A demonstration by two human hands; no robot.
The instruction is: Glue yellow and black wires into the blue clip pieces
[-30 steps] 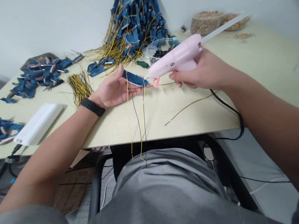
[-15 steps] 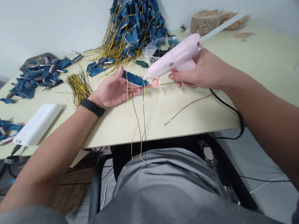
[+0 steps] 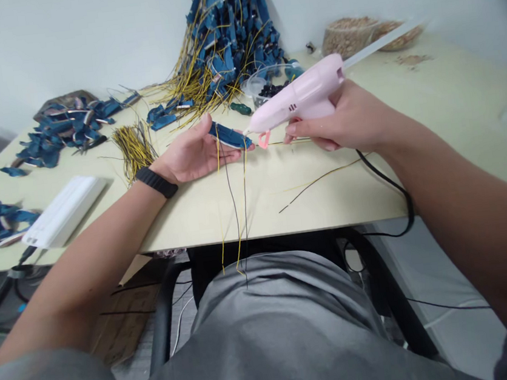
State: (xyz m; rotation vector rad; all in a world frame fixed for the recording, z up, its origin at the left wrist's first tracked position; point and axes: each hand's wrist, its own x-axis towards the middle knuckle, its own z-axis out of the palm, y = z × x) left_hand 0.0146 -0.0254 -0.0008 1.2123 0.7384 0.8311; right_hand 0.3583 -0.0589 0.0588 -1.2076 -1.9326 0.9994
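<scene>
My left hand point(image 3: 196, 151) is closed on a slim blue piece point(image 3: 230, 134), held between the thumb and the fingers. Yellow and black wires point(image 3: 244, 197) hang from both ends of this piece down past the table edge. Wrapped round the handle of a pink glue gun point(image 3: 302, 94) is my right hand point(image 3: 341, 119). The gun's nozzle is at the right end of the blue piece; whether it touches cannot be made out. A clear glue stick point(image 3: 381, 44) juts from the gun's back.
Blue pieces with wires are heaped at the back point(image 3: 236, 39), with another blue pile point(image 3: 59, 133) to the left. A wire bundle point(image 3: 133, 147) and a white box point(image 3: 66, 211) lie near my left arm. The gun's black cord point(image 3: 390, 183) drops over the edge.
The glue gun has shifted very slightly up and right, and my right index finger sits a little differently near the trigger. My left hand has barely moved with the blue piece.
</scene>
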